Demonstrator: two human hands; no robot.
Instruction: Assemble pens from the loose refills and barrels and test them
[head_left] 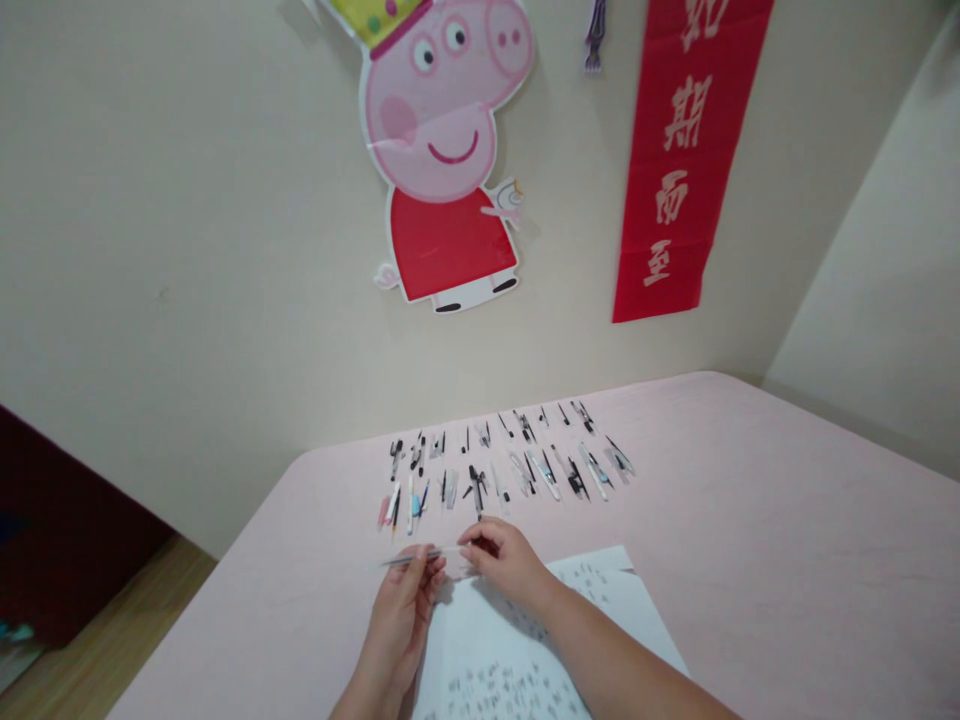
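Just beyond the top edge of a white paper sheet, both hands are raised close together. Between the thumb and fingers of my left hand is a slim pen, dark grey on its left part and whitish toward the right. My right hand is closed in a pinch at the pale right end of this pen. Its fingertips hide that end, so whether a separate piece is in them is unclear. Dark handwriting-like marks cover the sheet, partly under my right forearm.
Several pens and loose pen parts lie in two rows across the pink tablecloth, beyond my hands. A pale wall rises behind the table, with a cartoon pig cutout and a red banner on it.
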